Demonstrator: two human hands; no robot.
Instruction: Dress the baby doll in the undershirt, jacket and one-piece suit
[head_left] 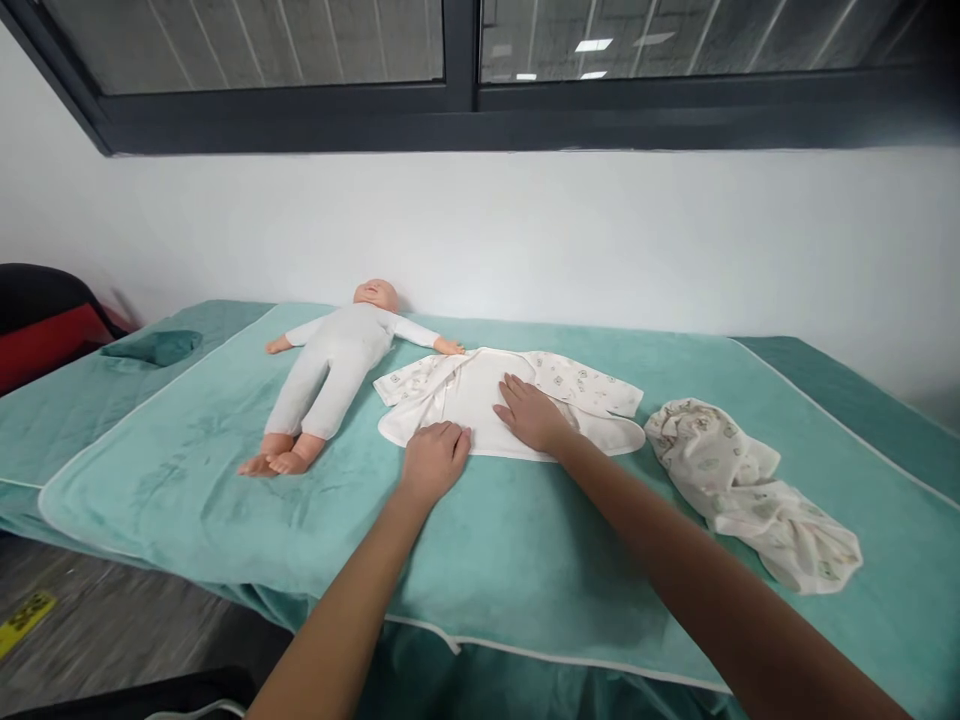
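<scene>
A white baby shirt [480, 400] with small printed figures on its sleeves lies spread out on a teal mattress cover [510, 560]. At its lower left edge is my left hand [436, 458], its fingers curled together over the hem; the fingertips are partly hidden. My right hand [534, 415] rests flat on the middle of the shirt, fingers stretched out. To the left a baby doll [341, 350] in a pale bodysuit lies on its back, one hand touching or close to the shirt's left sleeve. A crumpled white printed cloth [750, 490] lies to the right.
The bed stands against a white wall [525, 240] under a dark-framed window [465, 125]. A small teal cloth or cushion [154, 347] lies at the far left, near a red and black object [49, 335]. Grey floor [112, 610] shows at the lower left.
</scene>
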